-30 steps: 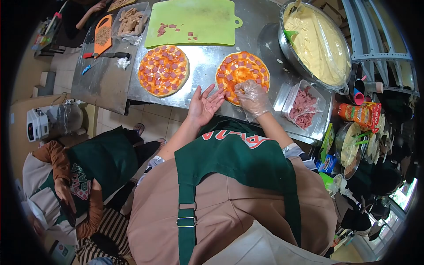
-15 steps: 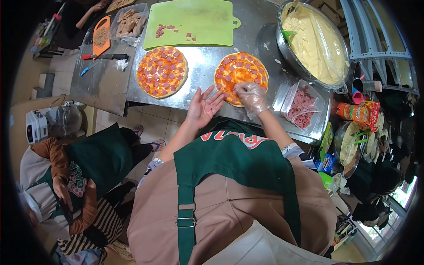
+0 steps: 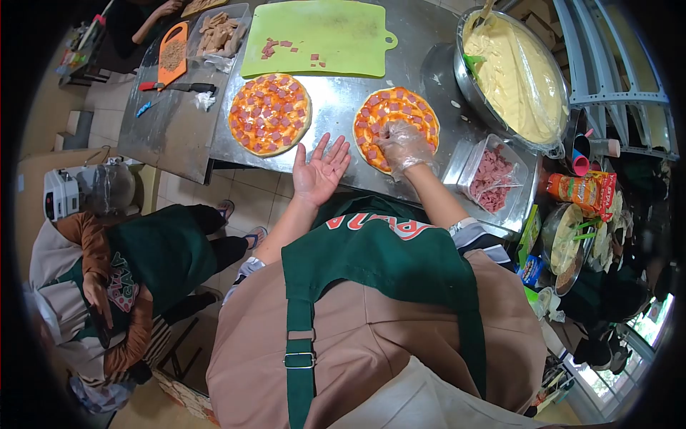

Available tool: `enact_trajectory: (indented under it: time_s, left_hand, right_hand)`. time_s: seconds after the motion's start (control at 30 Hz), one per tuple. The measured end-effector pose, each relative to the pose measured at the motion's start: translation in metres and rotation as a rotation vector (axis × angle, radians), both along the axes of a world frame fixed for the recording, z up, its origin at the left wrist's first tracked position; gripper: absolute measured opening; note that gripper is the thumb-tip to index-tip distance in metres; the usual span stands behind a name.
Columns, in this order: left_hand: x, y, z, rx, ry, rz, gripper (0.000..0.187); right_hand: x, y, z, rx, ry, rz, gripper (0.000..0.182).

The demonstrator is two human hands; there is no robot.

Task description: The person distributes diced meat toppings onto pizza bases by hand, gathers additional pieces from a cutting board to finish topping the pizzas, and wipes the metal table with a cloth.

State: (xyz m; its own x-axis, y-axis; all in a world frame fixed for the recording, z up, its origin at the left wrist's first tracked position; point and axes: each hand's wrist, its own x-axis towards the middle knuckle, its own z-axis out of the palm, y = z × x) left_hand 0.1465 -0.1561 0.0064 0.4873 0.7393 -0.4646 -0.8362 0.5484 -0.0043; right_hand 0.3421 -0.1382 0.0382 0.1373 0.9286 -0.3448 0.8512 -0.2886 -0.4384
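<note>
My right hand (image 3: pixel 406 146), in a clear plastic glove, is over the lower middle of the right pizza (image 3: pixel 389 104), which has red sauce and pink ham squares. Its fingers are bent down and drawn together. What they hold, if anything, is hidden. Bare and palm up, my left hand (image 3: pixel 321 171) is open with fingers spread, just off the table's front edge between the two pizzas. The left pizza (image 3: pixel 269 114) is dotted all over with ham squares. To the right of my gloved hand stands a clear plastic tub of chopped ham (image 3: pixel 493 175).
A green cutting board (image 3: pixel 314 32) with ham scraps lies behind the pizzas. A big metal bowl (image 3: pixel 461 71) of yellow dough stands at the back right. Left are a knife (image 3: pixel 179 87), an orange board (image 3: pixel 171 61) and a tub (image 3: pixel 218 32). Another person (image 3: pixel 107 279) is at the left.
My right hand has moved slightly left over the right pizza, its fingers more hidden. My left hand has shifted a little left, its palm still up. The view has shifted slightly.
</note>
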Motion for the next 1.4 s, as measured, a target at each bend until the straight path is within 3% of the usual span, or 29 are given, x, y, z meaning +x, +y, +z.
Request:
enact_trajectory:
  time_s: [0.07, 0.13, 0.17, 0.23, 0.27, 0.37, 0.43, 0.57, 0.63, 0.7, 0.73, 0.77, 0.83, 0.97, 1.03, 1.1, 1.2, 1.27, 1.4]
  left_hand:
    - [0.002, 0.000, 0.002, 0.013, -0.016, 0.013, 0.059]
    - [0.006, 0.002, 0.006, 0.034, -0.036, 0.006, 0.060]
    - [0.008, 0.002, 0.009, 0.036, -0.035, 0.008, 0.060]
    - [0.012, 0.004, 0.013, 0.076, -0.041, -0.021, 0.062]
    - [0.011, 0.005, 0.003, 0.148, -0.131, -0.060, 0.064]
    - [0.016, 0.008, 0.008, 0.121, -0.317, -0.071, 0.065]
    - [0.018, 0.008, 0.006, 0.121, -0.260, -0.095, 0.065]
    - [0.021, 0.004, 0.008, 0.069, -0.043, -0.168, 0.064]
    - [0.018, 0.002, 0.002, 0.078, -0.133, -0.189, 0.064]
    - [0.013, -0.005, -0.002, 0.080, -0.216, -0.199, 0.063]
    - [0.011, -0.008, 0.000, 0.029, -0.162, -0.169, 0.062]
    - [0.010, -0.002, 0.003, 0.002, -0.112, -0.137, 0.061]
    - [0.004, 0.000, 0.001, -0.028, -0.081, -0.106, 0.059]
    - [-0.004, 0.002, -0.001, -0.025, -0.081, -0.072, 0.058]
    - [-0.002, 0.001, 0.002, -0.014, -0.086, -0.065, 0.058]
    - [-0.001, 0.002, 0.007, 0.007, -0.032, -0.048, 0.056]
    - [-0.003, 0.001, 0.007, 0.013, -0.041, -0.035, 0.057]
    - [-0.004, -0.001, 0.007, 0.018, -0.041, -0.019, 0.058]
    - [-0.003, 0.002, 0.010, 0.016, -0.069, -0.002, 0.061]
  right_hand:
    - [-0.001, -0.004, 0.000, -0.001, -0.001, 0.032, 0.025]
    - [-0.003, -0.010, -0.004, 0.274, 0.134, 0.112, 0.023]
    - [-0.005, -0.013, -0.005, 0.276, 0.135, 0.114, 0.023]
    - [-0.018, -0.019, 0.003, 0.385, 0.499, 0.228, 0.016]
    - [-0.023, -0.021, -0.002, 0.386, 0.544, 0.329, 0.018]
    - [-0.037, -0.026, 0.003, 0.517, 0.323, 0.431, 0.017]
    - [-0.037, -0.029, 0.004, 0.544, 0.256, 0.400, 0.018]
    - [-0.032, -0.036, -0.004, 0.306, 0.484, 0.229, 0.015]
    - [-0.027, -0.037, -0.014, 0.223, 0.556, 0.154, 0.014]
    - [-0.015, -0.035, -0.020, 0.114, 0.706, -0.006, 0.010]
    - [-0.011, -0.034, -0.015, 0.081, 0.903, -0.199, 0.008]
    - [-0.001, -0.028, -0.017, 0.097, 0.901, -0.187, 0.008]
    - [0.024, -0.016, -0.025, 0.225, 0.405, -0.129, 0.010]
    - [0.039, 0.001, -0.039, 0.258, 0.309, -0.191, 0.012]
    - [0.033, 0.010, -0.028, 0.080, 0.205, -0.139, 0.015]
    - [0.025, 0.015, -0.021, 0.099, 0.180, -0.136, 0.012]
    - [0.017, 0.021, -0.008, -0.075, 0.181, -0.161, 0.020]
    - [0.012, 0.023, 0.010, -0.117, 0.110, -0.118, 0.022]
    - [0.014, 0.028, -0.003, -0.047, -0.022, 0.065, 0.024]
